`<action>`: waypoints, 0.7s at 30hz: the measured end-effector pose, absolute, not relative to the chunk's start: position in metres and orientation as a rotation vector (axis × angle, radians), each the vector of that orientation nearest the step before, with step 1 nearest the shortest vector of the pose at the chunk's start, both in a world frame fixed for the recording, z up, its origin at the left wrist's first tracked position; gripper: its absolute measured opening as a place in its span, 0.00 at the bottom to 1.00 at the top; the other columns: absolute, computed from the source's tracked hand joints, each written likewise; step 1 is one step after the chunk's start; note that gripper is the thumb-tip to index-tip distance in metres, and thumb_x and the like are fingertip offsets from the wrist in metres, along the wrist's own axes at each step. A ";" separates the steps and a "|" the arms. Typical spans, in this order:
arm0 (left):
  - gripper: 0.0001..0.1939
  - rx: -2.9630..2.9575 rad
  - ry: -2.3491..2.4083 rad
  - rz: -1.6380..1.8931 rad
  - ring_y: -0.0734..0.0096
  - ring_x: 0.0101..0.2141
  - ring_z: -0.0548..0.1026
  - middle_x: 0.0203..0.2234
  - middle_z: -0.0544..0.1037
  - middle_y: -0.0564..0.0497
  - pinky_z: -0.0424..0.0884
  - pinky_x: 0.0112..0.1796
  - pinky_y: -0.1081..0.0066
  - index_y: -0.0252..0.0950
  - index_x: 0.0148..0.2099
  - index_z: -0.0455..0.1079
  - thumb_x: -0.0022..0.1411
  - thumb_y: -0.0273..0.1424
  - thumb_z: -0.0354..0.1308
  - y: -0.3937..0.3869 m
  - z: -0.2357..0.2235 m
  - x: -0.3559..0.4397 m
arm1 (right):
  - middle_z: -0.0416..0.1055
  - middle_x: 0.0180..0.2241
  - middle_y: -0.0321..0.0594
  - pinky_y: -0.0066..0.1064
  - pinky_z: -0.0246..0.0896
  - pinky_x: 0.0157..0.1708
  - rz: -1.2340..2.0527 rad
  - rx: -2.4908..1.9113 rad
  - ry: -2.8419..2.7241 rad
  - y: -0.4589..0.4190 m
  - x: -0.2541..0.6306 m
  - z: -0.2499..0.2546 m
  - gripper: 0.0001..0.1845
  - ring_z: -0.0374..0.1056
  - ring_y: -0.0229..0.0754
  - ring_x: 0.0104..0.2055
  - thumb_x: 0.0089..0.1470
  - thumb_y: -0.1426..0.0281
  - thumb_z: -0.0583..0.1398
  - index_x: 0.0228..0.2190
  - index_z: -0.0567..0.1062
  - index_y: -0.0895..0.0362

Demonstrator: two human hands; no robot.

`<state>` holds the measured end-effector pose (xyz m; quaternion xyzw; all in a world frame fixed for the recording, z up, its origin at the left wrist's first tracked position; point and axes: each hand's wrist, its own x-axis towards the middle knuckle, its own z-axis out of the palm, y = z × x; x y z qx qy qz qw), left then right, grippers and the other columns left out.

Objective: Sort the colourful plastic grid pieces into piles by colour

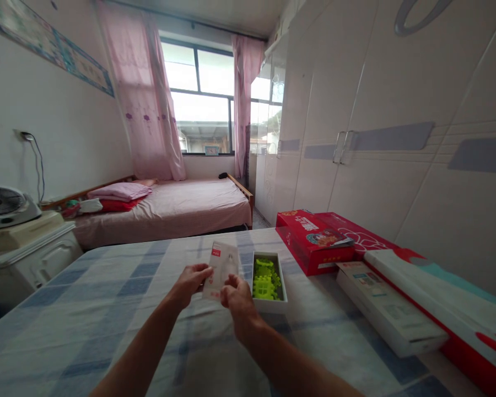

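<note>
A flat, clear-looking plastic package [224, 259] with a red label at its upper left is held tilted above the cloth-covered table. My left hand [191, 282] pinches its left edge between thumb and fingers. At the package's lower right is my right hand [238, 300], its fingers curled closed against that edge; the exact grip is partly hidden. What the package contains is too faint to make out. Just right of it stands an open white box [284, 298] with several bright green, notched plastic pieces [265, 281] inside.
Red boxes [314, 256] and a long white box [391, 309] lie along the table's right side. The blue-and-white checked cloth [119, 309] covers the table. Beyond are a bed [190, 204] and a wardrobe [380, 193]; a fan [4, 204] stands at left.
</note>
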<state>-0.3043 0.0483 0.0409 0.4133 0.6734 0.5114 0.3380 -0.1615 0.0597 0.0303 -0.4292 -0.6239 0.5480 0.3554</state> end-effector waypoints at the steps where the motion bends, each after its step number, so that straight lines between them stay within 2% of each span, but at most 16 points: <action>1: 0.21 1.053 1.668 1.348 0.69 0.25 0.75 0.21 0.76 0.49 0.70 0.28 0.70 0.32 0.30 0.71 0.42 0.47 0.62 0.047 0.046 -0.298 | 0.68 0.45 0.46 0.36 0.65 0.45 1.328 -1.052 -1.659 0.054 -0.150 0.039 0.21 0.67 0.44 0.46 0.47 0.72 0.53 0.45 0.67 0.56; 4: 0.21 0.976 1.414 1.349 0.72 0.27 0.75 0.25 0.78 0.49 0.70 0.31 0.72 0.32 0.33 0.73 0.42 0.43 0.65 0.051 0.062 -0.272 | 0.59 0.56 0.45 0.43 0.49 0.59 0.864 -0.951 -1.809 0.048 -0.110 0.062 0.24 0.53 0.48 0.59 0.46 0.71 0.54 0.48 0.68 0.54; 7: 0.20 1.012 1.332 1.288 0.73 0.27 0.74 0.26 0.78 0.48 0.69 0.31 0.72 0.31 0.34 0.74 0.42 0.42 0.65 0.064 0.068 -0.241 | 0.50 0.61 0.47 0.46 0.42 0.61 0.591 -1.069 -1.816 0.066 -0.072 0.066 0.28 0.45 0.50 0.64 0.48 0.71 0.53 0.52 0.65 0.56; 12: 0.16 1.125 1.473 1.159 0.73 0.23 0.72 0.21 0.75 0.48 0.69 0.28 0.71 0.28 0.29 0.74 0.47 0.39 0.61 0.092 0.055 -0.207 | 0.52 0.60 0.52 0.40 0.45 0.62 0.722 -1.200 -1.806 0.099 -0.045 0.034 0.31 0.47 0.48 0.64 0.49 0.71 0.51 0.56 0.60 0.63; 15: 0.15 1.170 1.647 1.162 0.72 0.22 0.71 0.20 0.74 0.51 0.67 0.26 0.72 0.28 0.35 0.74 0.47 0.34 0.60 0.098 0.047 -0.206 | 0.54 0.60 0.52 0.40 0.45 0.62 0.706 -1.204 -1.836 0.102 -0.043 0.020 0.32 0.49 0.48 0.63 0.47 0.72 0.52 0.56 0.62 0.64; 18: 0.19 1.217 1.813 1.214 0.66 0.32 0.74 0.27 0.76 0.48 0.69 0.34 0.69 0.29 0.44 0.72 0.49 0.32 0.59 0.092 0.041 -0.208 | 0.54 0.60 0.54 0.40 0.41 0.63 0.665 -1.260 -1.806 0.102 -0.042 0.016 0.33 0.48 0.50 0.64 0.46 0.71 0.53 0.56 0.62 0.66; 21: 0.19 1.240 1.816 1.250 0.61 0.45 0.72 0.39 0.77 0.44 0.67 0.44 0.67 0.32 0.45 0.72 0.54 0.37 0.54 0.076 0.031 -0.202 | 0.55 0.60 0.56 0.38 0.43 0.62 0.789 -1.317 -1.700 0.109 -0.042 0.014 0.35 0.50 0.50 0.63 0.48 0.69 0.53 0.57 0.60 0.69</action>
